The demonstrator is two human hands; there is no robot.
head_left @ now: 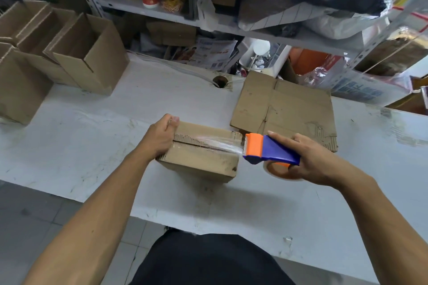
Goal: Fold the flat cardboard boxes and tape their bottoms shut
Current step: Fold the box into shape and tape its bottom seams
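Left hand point(162, 133) grips the box point(203, 157) mid-tabletop point(81, 146); right hand point(310, 164) clasps the tape dispenser point(268, 149), clear tape point(217, 143) spanning the seam.

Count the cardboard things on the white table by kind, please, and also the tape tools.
Box being taped: 1, left hand holding it
Open folded boxes at the left: at least 3, more may be cut off
Flat cardboard sheet: 1
Tape dispenser: 1, in right hand
Total: at least 6
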